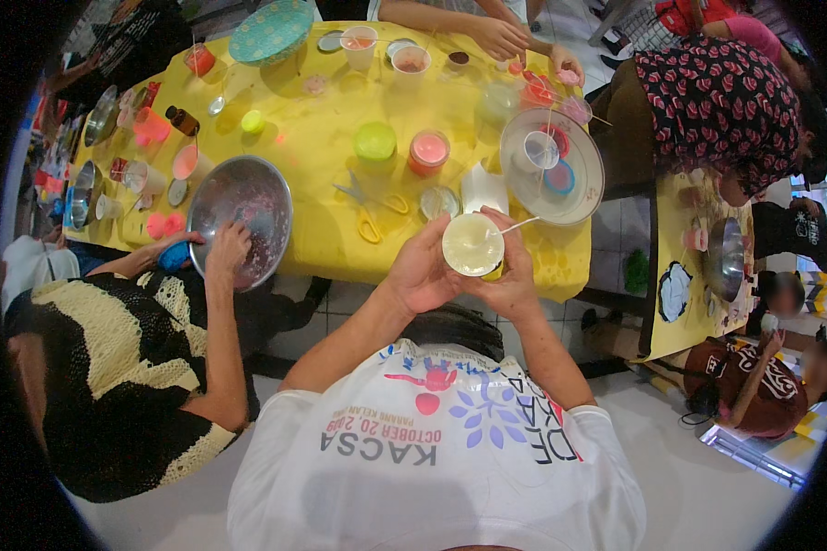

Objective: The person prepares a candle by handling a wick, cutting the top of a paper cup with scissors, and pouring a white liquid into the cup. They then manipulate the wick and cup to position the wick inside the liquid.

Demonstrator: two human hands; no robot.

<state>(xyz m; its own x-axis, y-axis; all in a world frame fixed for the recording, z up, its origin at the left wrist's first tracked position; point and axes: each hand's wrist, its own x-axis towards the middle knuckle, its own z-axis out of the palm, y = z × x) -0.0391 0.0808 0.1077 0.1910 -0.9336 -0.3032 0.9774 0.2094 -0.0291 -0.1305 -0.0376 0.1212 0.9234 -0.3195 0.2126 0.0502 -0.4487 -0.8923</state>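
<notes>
Between my two hands is a cup (473, 246) with pale yellowish-white contents, held just over the near edge of the table. My left hand (420, 272) wraps its left side, and my right hand (511, 275) grips the right side and the base. A thin white stick (520, 224) leans out of the cup over its right rim. Just beyond my hands lie a folded white paper piece (484, 187) and a round clear lid or dish (440, 202). Scissors with yellow handles (369, 206) rest spread apart to the left.
A yellow-covered table (317, 234) spans the front. Nearby stand a pink-filled jar (429, 153), a lime-green container (375, 144) and a white basin (586, 186) holding a cup. At left, a co-worker's hand (229, 246) is inside a metal bowl (265, 200). Another person's hands (499, 38) are across the table.
</notes>
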